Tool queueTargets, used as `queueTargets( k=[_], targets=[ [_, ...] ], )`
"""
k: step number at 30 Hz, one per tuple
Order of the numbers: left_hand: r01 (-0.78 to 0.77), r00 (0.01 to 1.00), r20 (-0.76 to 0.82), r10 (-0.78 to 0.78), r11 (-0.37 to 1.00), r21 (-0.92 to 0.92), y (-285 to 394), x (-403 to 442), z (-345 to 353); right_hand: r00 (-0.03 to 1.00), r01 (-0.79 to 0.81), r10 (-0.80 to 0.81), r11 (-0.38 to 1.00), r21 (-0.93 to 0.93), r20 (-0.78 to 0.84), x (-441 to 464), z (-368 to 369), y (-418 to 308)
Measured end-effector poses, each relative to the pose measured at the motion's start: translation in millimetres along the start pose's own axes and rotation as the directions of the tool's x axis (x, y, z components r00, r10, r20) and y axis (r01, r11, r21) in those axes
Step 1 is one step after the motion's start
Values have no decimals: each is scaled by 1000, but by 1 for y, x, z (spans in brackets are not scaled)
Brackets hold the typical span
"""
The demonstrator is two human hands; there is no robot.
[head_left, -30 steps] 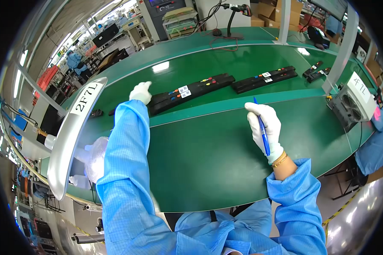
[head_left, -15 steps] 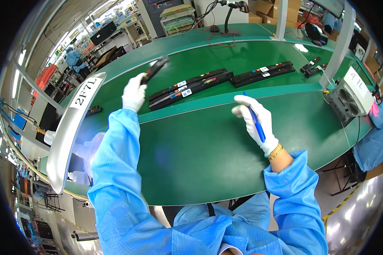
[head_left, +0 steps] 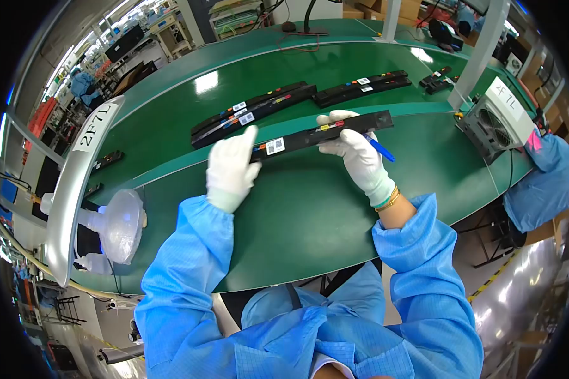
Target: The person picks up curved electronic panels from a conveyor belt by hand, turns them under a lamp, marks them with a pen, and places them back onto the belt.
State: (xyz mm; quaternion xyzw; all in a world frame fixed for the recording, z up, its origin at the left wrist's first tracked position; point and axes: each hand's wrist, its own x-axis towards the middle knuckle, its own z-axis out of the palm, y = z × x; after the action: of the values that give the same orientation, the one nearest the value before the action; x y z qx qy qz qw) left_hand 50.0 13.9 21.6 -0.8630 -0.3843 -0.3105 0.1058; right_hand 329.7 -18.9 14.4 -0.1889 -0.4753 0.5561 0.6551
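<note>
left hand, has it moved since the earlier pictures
Yes: judged against the silver panel, the left hand has moved right and lower in view.

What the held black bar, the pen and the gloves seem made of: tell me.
Black bar: probably matte plastic, from its dull dark surface; painted metal is possible.
Pen: likely smooth plastic, given its bright blue colour.
Gloves: matte white, apparently soft fabric, since they follow the fingers closely; fibre unclear.

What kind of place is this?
Probably a factory assembly or inspection line, likely electronics: black labelled bars lie on a green surface, a fan unit stands to the right, and the gloved right hand holds another bar.
</note>
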Motion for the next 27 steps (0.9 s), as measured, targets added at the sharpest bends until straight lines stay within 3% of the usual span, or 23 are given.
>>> queueTargets(
  k=[3,4,7,8,9,12,17,24,27],
  targets=[
    [91,996,3,-91,994,60,-53,-41,10,1000,-12,12,1000,28,-16,2,-6,2],
    [189,982,30,-188,981,-36,-72,-51,14,999,-24,26,999,43,-26,2,-7,4],
    [289,957,67,-282,942,-170,-82,-55,2,999,-39,39,989,141,6,4,-8,11],
    [408,909,75,-409,842,-354,-80,-57,5,999,-51,48,981,189,20,5,-13,13],
    [402,894,48,-445,751,-523,-83,-60,9,997,-70,75,968,242,-12,5,-16,12],
    [148,935,-232,-269,888,-436,-66,-55,-1,993,-95,111,929,357,-27,7,-27,8],
    [-29,929,-348,-128,911,-411,-58,-61,0,986,-93,139,917,389,-91,12,-38,12],
    [2,931,-330,-157,906,-424,-58,-60,-4,985,-101,143,933,346,-97,11,-32,11],
    [179,901,-146,-409,657,-732,-56,-62,1,985,-116,149,945,307,-86,12,-29,12]
  ],
)
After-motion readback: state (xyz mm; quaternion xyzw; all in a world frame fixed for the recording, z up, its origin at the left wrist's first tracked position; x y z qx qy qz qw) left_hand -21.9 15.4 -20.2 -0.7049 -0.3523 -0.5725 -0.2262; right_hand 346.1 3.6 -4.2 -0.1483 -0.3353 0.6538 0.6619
